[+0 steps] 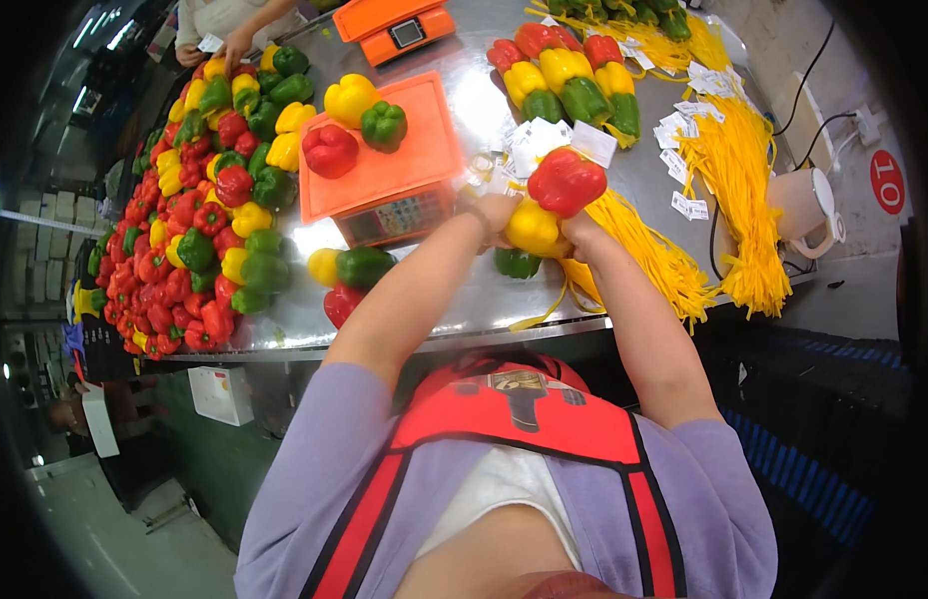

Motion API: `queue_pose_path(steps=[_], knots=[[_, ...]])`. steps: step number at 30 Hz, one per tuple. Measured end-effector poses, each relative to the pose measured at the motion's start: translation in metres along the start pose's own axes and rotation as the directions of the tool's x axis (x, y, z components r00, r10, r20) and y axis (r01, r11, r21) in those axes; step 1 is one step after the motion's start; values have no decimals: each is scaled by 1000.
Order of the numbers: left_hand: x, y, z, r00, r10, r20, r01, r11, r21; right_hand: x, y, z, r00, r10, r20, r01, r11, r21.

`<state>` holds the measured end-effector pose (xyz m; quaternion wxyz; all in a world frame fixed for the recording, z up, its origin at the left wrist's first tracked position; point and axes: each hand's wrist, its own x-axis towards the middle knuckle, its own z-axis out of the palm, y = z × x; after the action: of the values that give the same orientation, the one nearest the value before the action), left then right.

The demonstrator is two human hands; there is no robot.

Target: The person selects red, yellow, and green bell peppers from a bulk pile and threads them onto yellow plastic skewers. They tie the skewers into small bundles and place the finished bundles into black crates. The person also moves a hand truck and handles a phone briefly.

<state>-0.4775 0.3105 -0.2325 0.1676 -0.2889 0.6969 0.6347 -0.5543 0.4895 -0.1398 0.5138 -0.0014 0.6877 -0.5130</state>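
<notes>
Near the bench's (474, 299) near edge, right of its middle, the left hand (496, 220) and right hand (584, 236) grasp a yellow pepper (534, 230) from either side, fingers partly hidden. A red pepper (567, 183) sits against it; a green pepper (517, 264) shows just below, whether touching I cannot tell. Yellow strips (648, 255) with white tags (540, 145) lie beside the right hand. Left of the hands stands an orange scale (424, 120) bearing three peppers; a pile (184, 270) covers the bench's left end, a co-worker's hand (240, 42) at its far side.
</notes>
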Motion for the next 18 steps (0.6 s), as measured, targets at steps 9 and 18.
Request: queue_pose_path(steps=[9,18], knots=[[-141,12,37,991,110,-81,-134,891,-433,-18,87,25,675,-729,115,722,685,102],[-173,-50,54,845,483,-231,-515,852,-100,-88,92,59,776,-631,18,540,649,-536]])
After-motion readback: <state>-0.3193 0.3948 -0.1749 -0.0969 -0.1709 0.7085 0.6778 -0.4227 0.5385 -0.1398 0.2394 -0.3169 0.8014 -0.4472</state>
